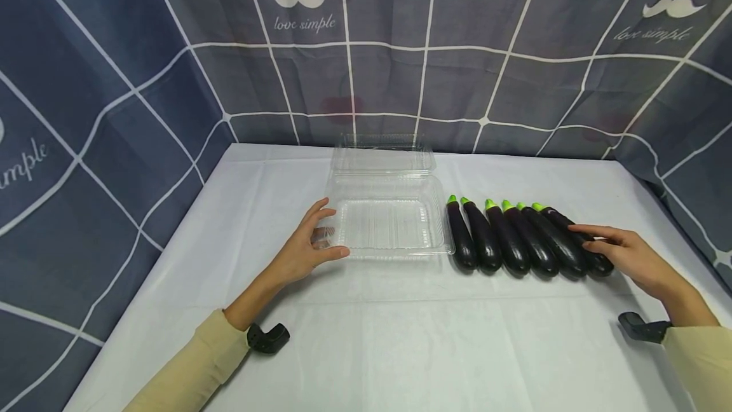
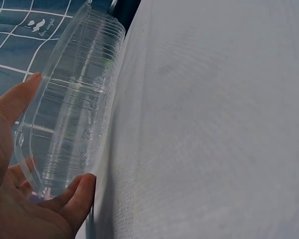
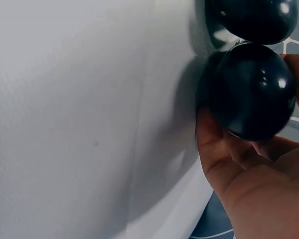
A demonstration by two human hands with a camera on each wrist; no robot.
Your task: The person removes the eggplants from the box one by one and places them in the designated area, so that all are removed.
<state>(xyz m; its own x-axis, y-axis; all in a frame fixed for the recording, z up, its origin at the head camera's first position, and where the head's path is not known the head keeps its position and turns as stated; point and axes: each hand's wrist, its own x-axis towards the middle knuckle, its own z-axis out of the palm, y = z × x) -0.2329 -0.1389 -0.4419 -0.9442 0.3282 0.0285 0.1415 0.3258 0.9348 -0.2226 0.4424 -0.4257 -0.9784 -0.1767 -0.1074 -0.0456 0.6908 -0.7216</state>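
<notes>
A clear plastic clamshell box (image 1: 380,224) lies with its lid (image 1: 383,159) folded back on the white table. At the box's left end is my left hand (image 1: 305,248), its fingers spread and relaxed; in the left wrist view, thumb and fingers lie about the box's end wall (image 2: 65,124). Several dark, glossy eggplants (image 1: 506,243) with green stem ends lie side by side to the right of the box. My right hand (image 1: 631,256) holds the rightmost eggplant (image 3: 254,92), its fingers curled round the thick end, which rests at the table. The hand hides part of it.
A white cloth covers the table (image 1: 400,336). Grey checked curtain (image 1: 389,81) hangs along the back and both sides, close behind the raised lid. Each wrist wears a black device (image 1: 267,339). The leftmost eggplant (image 1: 460,237) lies right beside the box's right edge.
</notes>
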